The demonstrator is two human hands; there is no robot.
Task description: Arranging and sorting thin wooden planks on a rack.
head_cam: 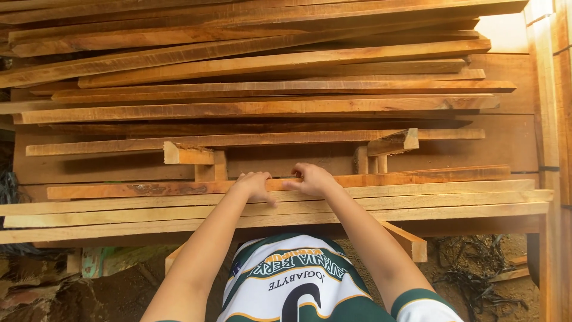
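While both hands rest on the stack, the long reddish-brown wooden plank [417, 177] runs left to right, its long axis crossing in front of the person and its right end reaching well past the fingers. The left hand [255, 186] lies with curled fingers draped over the plank's near edge; the right hand [311, 179] curls its fingers onto the plank's top, just beside the left. Pale yellowish wooden boards [453, 200] lie under the palms, nearer the body. Short wooden blocks [202, 162] stand just beyond the fingertips.
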